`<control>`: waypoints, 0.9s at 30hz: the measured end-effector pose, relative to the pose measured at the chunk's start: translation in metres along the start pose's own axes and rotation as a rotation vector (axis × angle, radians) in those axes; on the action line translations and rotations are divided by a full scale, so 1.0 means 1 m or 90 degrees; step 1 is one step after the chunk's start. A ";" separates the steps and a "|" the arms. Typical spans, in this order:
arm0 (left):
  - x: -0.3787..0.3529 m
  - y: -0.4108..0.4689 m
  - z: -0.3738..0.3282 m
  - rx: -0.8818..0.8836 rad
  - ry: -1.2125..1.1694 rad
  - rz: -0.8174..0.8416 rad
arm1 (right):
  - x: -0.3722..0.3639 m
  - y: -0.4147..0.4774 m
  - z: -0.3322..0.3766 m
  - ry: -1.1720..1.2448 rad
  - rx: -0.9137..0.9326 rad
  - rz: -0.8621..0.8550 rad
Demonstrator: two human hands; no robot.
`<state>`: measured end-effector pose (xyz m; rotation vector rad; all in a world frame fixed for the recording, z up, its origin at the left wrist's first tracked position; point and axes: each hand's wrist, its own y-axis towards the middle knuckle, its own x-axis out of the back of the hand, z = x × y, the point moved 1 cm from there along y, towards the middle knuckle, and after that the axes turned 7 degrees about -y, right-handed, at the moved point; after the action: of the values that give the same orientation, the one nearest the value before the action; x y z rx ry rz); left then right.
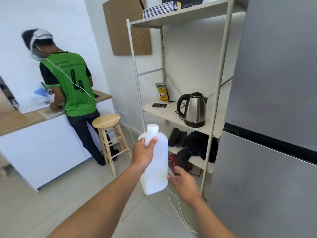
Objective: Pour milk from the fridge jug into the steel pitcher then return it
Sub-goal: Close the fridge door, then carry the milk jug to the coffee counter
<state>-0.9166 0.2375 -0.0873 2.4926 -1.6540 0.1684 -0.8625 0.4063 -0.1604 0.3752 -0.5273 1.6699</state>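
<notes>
Head view: left hand [143, 155] holds milk jug [158, 170] near-upright, cap [152, 128] up.

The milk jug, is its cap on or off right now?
On. The white cap sits on the neck of the milk jug, which the left hand grips just below it, roughly upright.
</notes>
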 end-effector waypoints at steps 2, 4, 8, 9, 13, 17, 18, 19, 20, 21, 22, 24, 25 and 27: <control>0.023 -0.005 -0.002 -0.002 0.011 -0.018 | -0.034 -0.002 0.009 0.009 0.033 0.039; 0.045 -0.011 -0.001 0.003 0.012 -0.026 | -0.060 -0.009 0.021 0.040 0.047 0.061; 0.108 -0.031 0.002 0.003 0.042 -0.049 | -0.110 -0.030 0.050 0.091 0.074 0.100; 0.122 -0.037 0.002 -0.002 0.051 -0.059 | -0.120 -0.034 0.058 0.096 0.082 0.116; 0.188 -0.067 0.007 0.005 0.069 -0.138 | -0.164 -0.058 0.088 0.106 0.118 0.175; 0.252 -0.104 0.013 0.008 0.053 -0.224 | -0.205 -0.091 0.122 0.115 0.169 0.230; 0.263 -0.111 0.013 0.006 0.050 -0.237 | -0.213 -0.098 0.128 0.119 0.176 0.240; 0.276 -0.119 0.016 0.009 0.045 -0.251 | -0.221 -0.108 0.134 0.119 0.186 0.254; 0.294 -0.131 0.019 0.010 0.032 -0.271 | -0.233 -0.121 0.141 0.118 0.194 0.273; 0.308 -0.141 0.022 0.010 0.020 -0.284 | -0.243 -0.132 0.146 0.118 0.200 0.285; 0.320 -0.151 0.023 0.014 0.011 -0.295 | -0.251 -0.142 0.149 0.118 0.206 0.297; 0.348 -0.175 0.028 0.021 0.003 -0.336 | -0.270 -0.169 0.160 0.110 0.224 0.324; 0.362 -0.189 0.030 0.021 0.000 -0.356 | -0.281 -0.182 0.164 0.103 0.230 0.338; 0.384 -0.213 0.033 0.029 0.001 -0.387 | -0.297 -0.206 0.169 0.094 0.239 0.366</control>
<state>-0.5708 -0.0350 -0.0654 2.8857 -0.8305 0.1361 -0.6192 0.0905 -0.1477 0.3879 -0.2118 2.3457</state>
